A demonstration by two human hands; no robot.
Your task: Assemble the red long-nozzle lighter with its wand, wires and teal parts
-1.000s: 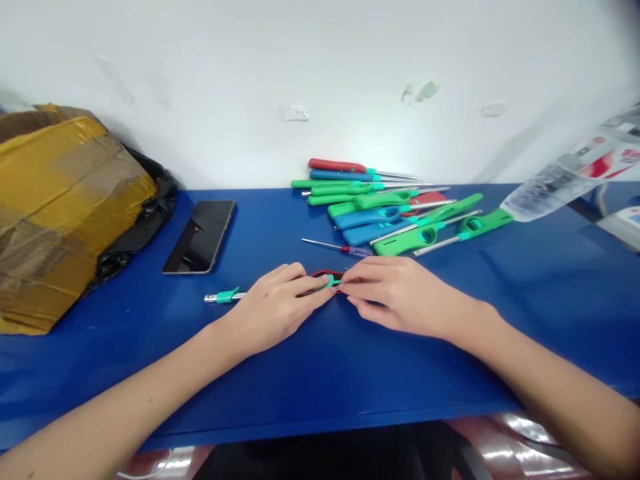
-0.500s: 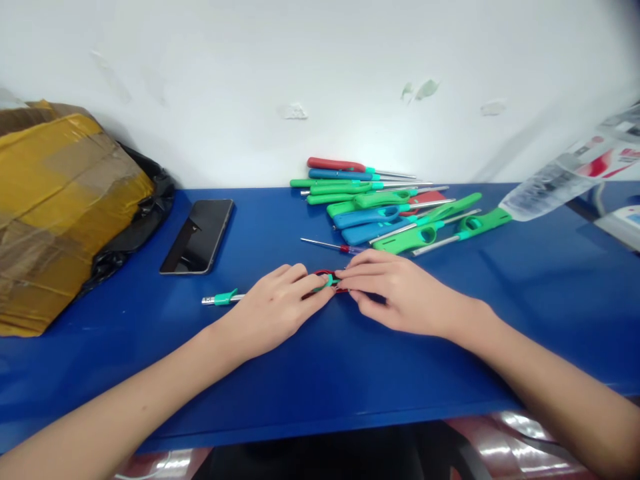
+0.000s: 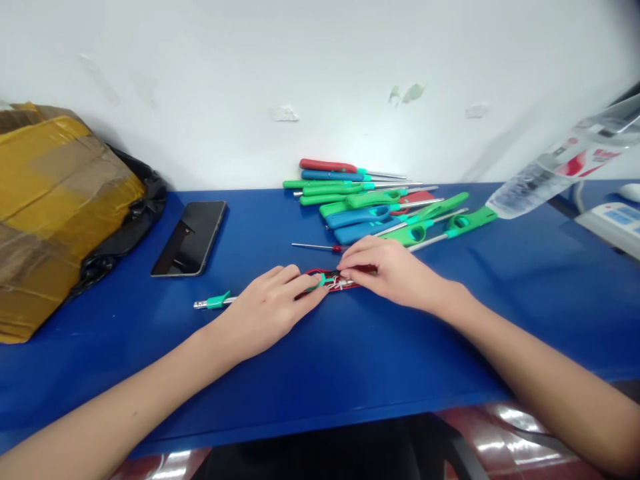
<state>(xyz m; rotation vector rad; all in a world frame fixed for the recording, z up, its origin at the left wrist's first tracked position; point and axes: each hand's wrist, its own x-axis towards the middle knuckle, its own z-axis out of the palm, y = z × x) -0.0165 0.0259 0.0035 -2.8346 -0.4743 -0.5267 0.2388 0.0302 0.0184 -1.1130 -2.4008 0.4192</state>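
While the left hand (image 3: 267, 310) and the right hand (image 3: 395, 273) met on a red lighter shell (image 3: 330, 280), the other lighters lay back by the wall.

The hands were together at the fingertips, pressing on the shell, which lay flat on the blue table (image 3: 350, 373) right in front of the person. A small green piece (image 3: 320, 283) and thin silver bits (image 3: 341, 285) sat in it, and pressing from both sides probably kept them from slipping. A metal tube (image 3: 213, 301) with a green collar lay just beside the left hand, easy to reach. The pile of long lighters (image 3: 370, 213) sat farther off, likely out of the way. A thin screwdriver (image 3: 315, 247) lay near the right hand, and a phone (image 3: 190, 239) lay well to the left.
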